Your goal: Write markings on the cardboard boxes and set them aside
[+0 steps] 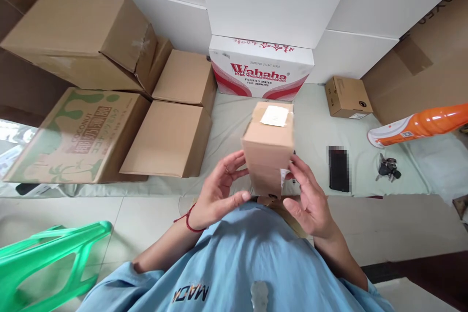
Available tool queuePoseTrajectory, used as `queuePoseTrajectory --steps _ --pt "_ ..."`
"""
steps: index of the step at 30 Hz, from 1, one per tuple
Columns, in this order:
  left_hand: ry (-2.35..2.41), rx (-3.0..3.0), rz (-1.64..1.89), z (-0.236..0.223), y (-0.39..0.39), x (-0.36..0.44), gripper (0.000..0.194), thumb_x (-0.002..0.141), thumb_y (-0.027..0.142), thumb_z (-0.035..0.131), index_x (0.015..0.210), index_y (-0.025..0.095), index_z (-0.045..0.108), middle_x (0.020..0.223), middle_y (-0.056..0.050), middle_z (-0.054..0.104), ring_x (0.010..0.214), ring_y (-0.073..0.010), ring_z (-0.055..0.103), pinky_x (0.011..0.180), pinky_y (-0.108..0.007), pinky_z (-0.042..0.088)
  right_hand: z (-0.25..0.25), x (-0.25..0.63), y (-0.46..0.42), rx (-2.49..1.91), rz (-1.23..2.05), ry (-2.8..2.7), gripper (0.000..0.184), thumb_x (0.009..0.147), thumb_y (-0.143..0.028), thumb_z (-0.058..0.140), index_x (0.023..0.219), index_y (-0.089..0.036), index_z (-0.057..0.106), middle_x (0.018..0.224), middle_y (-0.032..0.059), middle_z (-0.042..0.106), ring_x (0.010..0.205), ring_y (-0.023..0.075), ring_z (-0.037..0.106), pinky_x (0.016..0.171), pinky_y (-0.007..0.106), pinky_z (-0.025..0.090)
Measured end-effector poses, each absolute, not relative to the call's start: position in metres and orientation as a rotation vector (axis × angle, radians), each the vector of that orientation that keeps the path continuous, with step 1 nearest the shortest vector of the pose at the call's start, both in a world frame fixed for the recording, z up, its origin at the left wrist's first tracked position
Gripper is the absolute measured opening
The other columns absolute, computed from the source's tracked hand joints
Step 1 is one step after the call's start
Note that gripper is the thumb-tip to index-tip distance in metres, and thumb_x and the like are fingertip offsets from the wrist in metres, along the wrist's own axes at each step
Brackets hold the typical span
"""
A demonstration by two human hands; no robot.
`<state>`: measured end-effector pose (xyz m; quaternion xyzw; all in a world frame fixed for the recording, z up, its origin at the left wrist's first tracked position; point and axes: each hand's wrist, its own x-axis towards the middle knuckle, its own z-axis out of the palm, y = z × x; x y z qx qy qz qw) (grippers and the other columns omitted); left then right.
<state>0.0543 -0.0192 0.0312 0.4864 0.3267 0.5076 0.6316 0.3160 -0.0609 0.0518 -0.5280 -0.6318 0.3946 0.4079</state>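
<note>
A small brown cardboard box [267,158] is upright in front of my chest, near the table's front edge. A white paper label [275,116] is stuck on its top. The box looks slightly blurred. My left hand [224,187] holds its left side with the fingertips, the thumb apart from them. On the other side, the fingers of my right hand [309,197] press against the box, partly hidden behind its edge. Whether the box's underside touches the table cannot be made out.
Several brown cartons, including a printed coconut carton [84,141], fill the left. A white Wahaha box [261,70] stands at the back. To the right are a small box [349,96], a black phone-like object [339,169], keys [388,168] and an orange-and-white bottle [420,126]. A green stool [69,253] stands lower left.
</note>
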Motion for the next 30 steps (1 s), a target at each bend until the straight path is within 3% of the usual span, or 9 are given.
queuePoseTrajectory --steps 4,8,11,14,17,22,25,28,30 --pt "0.937 0.828 1.184 0.015 -0.001 0.064 0.05 0.082 0.042 0.097 0.12 0.02 0.074 0.118 -0.011 0.081 0.108 -0.0237 0.077 0.092 -0.035 0.064 0.057 0.308 -0.056 -1.059 1.044 -1.859 0.073 0.104 -0.035 0.071 0.171 -0.042 0.045 0.184 0.0035 0.034 0.163 0.0356 0.047 0.114 0.052 0.061" --pt "1.128 0.595 1.171 -0.003 0.012 0.073 0.058 0.066 0.049 0.105 0.099 0.016 0.071 0.088 -0.002 0.074 0.079 -0.0134 0.07 0.072 -0.024 0.059 0.048 0.299 -0.027 -0.97 1.16 -1.84 0.063 0.108 -0.036 0.066 0.169 -0.037 0.049 0.181 0.0067 0.041 0.159 0.0285 0.054 0.119 0.047 0.059" --pt "1.22 0.566 1.224 -0.007 0.013 0.073 0.06 0.065 0.048 0.104 0.101 0.018 0.067 0.084 0.003 0.069 0.076 -0.0106 0.066 0.068 -0.02 0.056 0.04 0.297 0.01 -0.984 1.211 -1.845 0.055 0.109 -0.045 0.065 0.162 -0.034 0.059 0.179 0.0065 0.045 0.163 0.0286 0.049 0.129 0.05 0.049" --pt "1.259 0.665 1.34 -0.002 0.008 0.067 0.059 0.068 0.044 0.102 0.108 0.021 0.065 0.099 0.0 0.071 0.085 -0.0138 0.07 0.071 -0.024 0.061 0.031 0.298 0.047 -0.952 1.261 -1.807 0.054 0.107 -0.056 0.064 0.155 -0.031 0.067 0.175 0.0085 0.052 0.162 0.0293 0.05 0.132 0.05 0.046" --pt "1.328 0.957 1.396 0.001 0.001 0.058 0.046 0.076 0.039 0.096 0.109 0.021 0.068 0.12 -0.008 0.069 0.113 -0.022 0.073 0.085 -0.03 0.067 0.017 0.301 0.067 -0.999 1.222 -1.693 0.054 0.103 -0.061 0.068 0.146 -0.029 0.073 0.166 0.011 0.061 0.152 0.028 0.061 0.128 0.046 0.051" --pt "1.376 1.683 1.268 -0.006 -0.014 0.047 0.023 0.101 0.031 0.074 0.122 0.024 0.073 0.142 -0.013 0.066 0.14 -0.0308 0.066 0.112 -0.051 0.063 -0.009 0.34 0.052 -1.471 0.888 -1.499 0.046 0.103 -0.061 0.062 0.123 -0.022 0.079 0.126 0.0125 0.081 0.115 0.0265 0.077 0.102 0.044 0.063" --pt "1.143 2.112 1.157 -0.01 -0.017 0.049 0.035 0.102 0.025 0.072 0.137 0.026 0.068 0.151 -0.015 0.066 0.155 -0.0355 0.054 0.125 -0.06 0.052 -0.025 0.37 0.031 -1.897 0.659 -1.513 0.044 0.103 -0.052 0.057 0.12 -0.018 0.077 0.11 0.0139 0.081 0.098 0.0277 0.076 0.093 0.045 0.059" --pt "0.972 2.294 1.013 -0.003 -0.005 0.053 0.053 0.099 0.019 0.07 0.15 0.022 0.061 0.16 -0.019 0.06 0.165 -0.0397 0.04 0.129 -0.064 0.045 -0.037 0.376 0.012 -2.268 0.589 -1.709 0.049 0.101 -0.049 0.06 0.137 -0.017 0.07 0.108 0.0128 0.081 0.095 0.0281 0.075 0.087 0.04 0.055" --pt "0.878 2.422 0.781 0.009 0.01 0.054 0.064 0.089 0.009 0.067 0.152 0.022 0.061 0.168 -0.019 0.054 0.169 -0.0423 0.032 0.134 -0.072 0.031 -0.043 0.368 0.002 -2.379 0.597 -1.84 0.054 0.101 -0.046 0.062 0.147 -0.018 0.064 0.113 0.0131 0.08 0.097 0.0281 0.075 0.083 0.037 0.053"
